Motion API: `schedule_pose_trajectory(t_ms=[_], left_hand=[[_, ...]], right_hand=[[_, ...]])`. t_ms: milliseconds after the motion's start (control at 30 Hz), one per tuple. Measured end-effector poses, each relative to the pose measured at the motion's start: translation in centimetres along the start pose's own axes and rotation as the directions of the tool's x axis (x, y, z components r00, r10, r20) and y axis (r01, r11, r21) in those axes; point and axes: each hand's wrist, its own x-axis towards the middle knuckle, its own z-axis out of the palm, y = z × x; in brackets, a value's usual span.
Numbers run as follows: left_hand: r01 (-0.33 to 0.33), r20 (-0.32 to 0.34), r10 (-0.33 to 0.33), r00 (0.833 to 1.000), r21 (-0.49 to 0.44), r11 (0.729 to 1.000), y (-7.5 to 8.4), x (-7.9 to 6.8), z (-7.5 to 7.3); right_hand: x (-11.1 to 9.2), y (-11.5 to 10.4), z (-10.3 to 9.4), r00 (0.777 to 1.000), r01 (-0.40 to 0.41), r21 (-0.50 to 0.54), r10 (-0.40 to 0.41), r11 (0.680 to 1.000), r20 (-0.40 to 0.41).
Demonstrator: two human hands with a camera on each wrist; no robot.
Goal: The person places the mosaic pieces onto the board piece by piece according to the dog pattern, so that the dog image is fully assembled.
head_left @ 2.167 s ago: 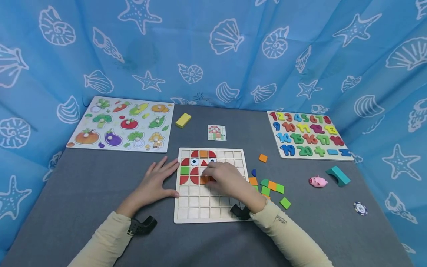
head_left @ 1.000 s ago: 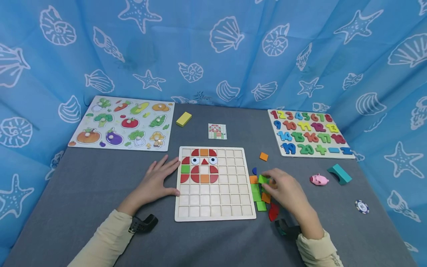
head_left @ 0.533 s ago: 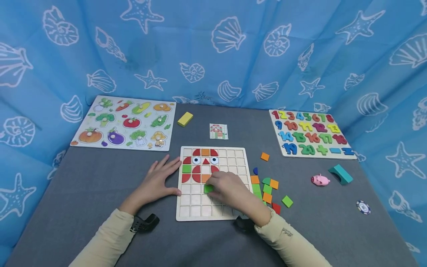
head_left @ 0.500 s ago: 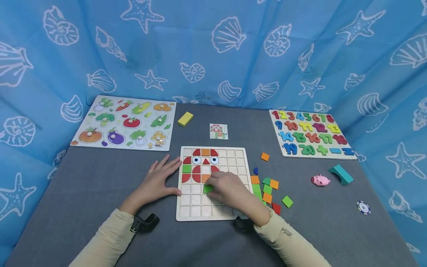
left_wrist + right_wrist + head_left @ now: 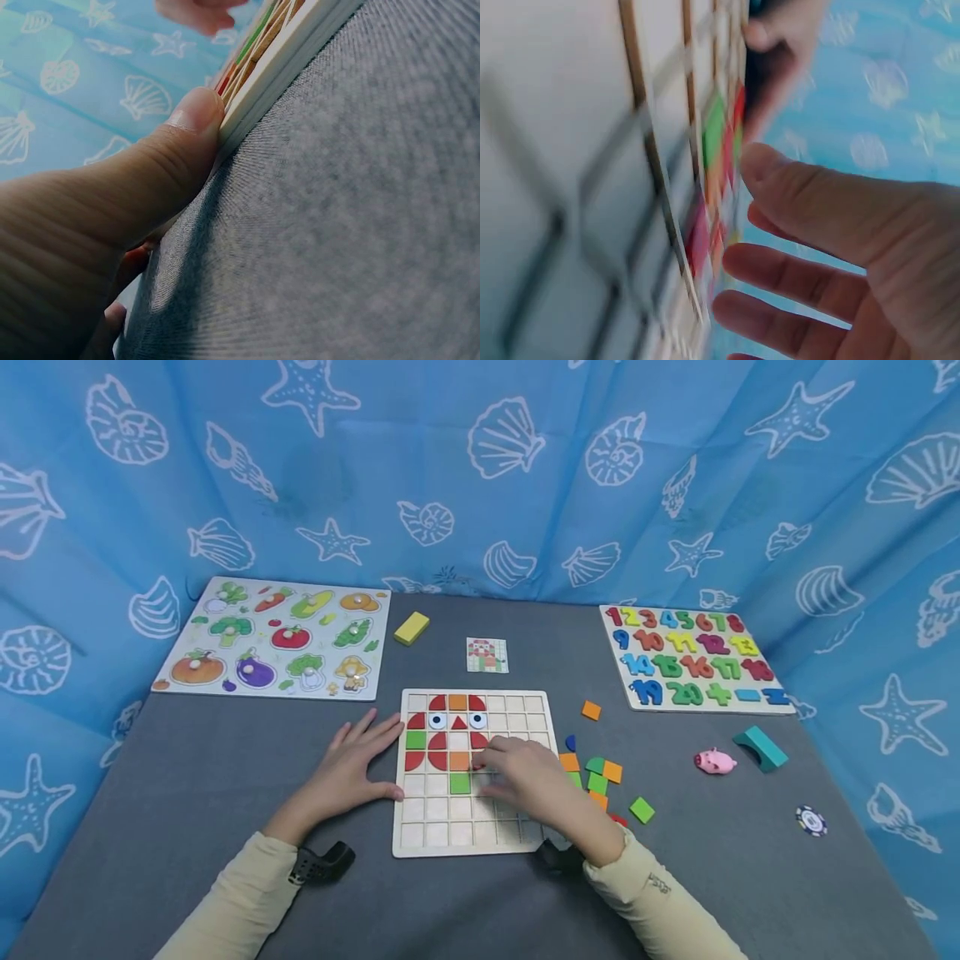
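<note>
A pale wooden grid board (image 5: 412,837) lies on the grey table, with red, orange and green flat pieces and two eye pieces set in its upper left cells. A green square (image 5: 460,783) sits in a cell just below an orange square (image 5: 459,762). My left hand (image 5: 341,772) rests against the board's left edge with fingers spread; its thumb (image 5: 196,112) touches that edge in the left wrist view. Over the board's middle hovers my right hand (image 5: 536,781), right of the green square. Its thumb and fingers stand apart in the right wrist view, nothing between them.
Loose orange, green, red and blue pieces (image 5: 597,782) lie right of the board. A small pattern card (image 5: 487,655), a yellow block (image 5: 412,628), a vegetable puzzle (image 5: 327,645) and a number puzzle (image 5: 697,683) stand behind. A pink pig (image 5: 715,762), teal arch (image 5: 762,748) and chip (image 5: 811,821) lie right.
My right hand left an orange square on the board, fetched a green square from the loose pieces, set it below the orange one and let go, shifting slightly right. The left hand stayed.
</note>
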Motion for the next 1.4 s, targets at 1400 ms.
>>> schedule_pose_trajectory(t_ms=[1400], left_hand=[[0.0, -0.008, 0.0, 1.0, -0.006, 1.0, -0.1, 0.0, 0.1]], right_hand=[[-9.1, 9.6, -1.5, 0.939, -0.317, -0.005, 0.314, 0.948, 0.14]])
